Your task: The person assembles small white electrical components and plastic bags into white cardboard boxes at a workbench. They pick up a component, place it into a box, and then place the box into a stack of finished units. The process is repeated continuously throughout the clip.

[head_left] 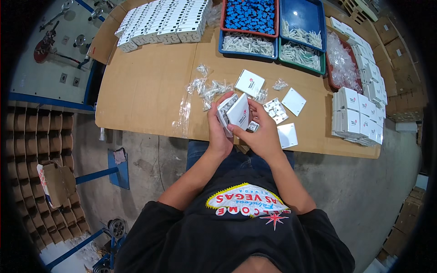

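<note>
Above the table's near edge, my left hand (218, 134) is closed around a white square plastic base (224, 113) whose inner side shows small parts. My right hand (264, 139) grips a white square cover (239, 113) with a red mark, tilted against the base with a gap at the top. Just beyond lies a closed white square unit (250, 83). To the right of my hands are an open white base (275, 110) and two plain white square plates (294, 102), (287, 135). Small clear bags of white plugs (214, 88) lie to the left and beyond.
Cardboard covers the table (145, 91). Rows of white boxes (164, 22) stand at the far left. Trays hold blue parts (250, 17) and white plugs (248, 44). A red tray of clear bags (343, 63) and stacked white units (357, 116) stand right.
</note>
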A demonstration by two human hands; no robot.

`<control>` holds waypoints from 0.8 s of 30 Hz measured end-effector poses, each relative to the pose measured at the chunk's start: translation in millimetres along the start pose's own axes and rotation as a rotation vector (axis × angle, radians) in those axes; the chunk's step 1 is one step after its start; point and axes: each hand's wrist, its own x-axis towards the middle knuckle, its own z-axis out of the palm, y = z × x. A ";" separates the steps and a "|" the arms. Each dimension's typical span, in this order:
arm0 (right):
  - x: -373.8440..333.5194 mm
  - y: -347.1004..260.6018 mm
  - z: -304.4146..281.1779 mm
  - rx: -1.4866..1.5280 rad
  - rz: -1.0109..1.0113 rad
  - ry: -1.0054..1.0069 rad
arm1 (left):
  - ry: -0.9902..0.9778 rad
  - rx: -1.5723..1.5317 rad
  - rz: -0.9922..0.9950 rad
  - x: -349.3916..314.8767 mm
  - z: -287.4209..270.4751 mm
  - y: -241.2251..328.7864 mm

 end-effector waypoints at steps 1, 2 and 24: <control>-0.6 -5.0 1.1 -0.031 -0.001 -0.005 | 0.013 0.020 0.015 0.0 0.7 0.5; -0.5 -7.8 2.0 -0.062 -0.003 -0.010 | 0.026 0.039 0.031 0.0 1.1 1.3; -0.8 20.6 1.9 -0.014 -0.095 -0.051 | -0.203 0.279 0.040 -9.0 -2.0 5.0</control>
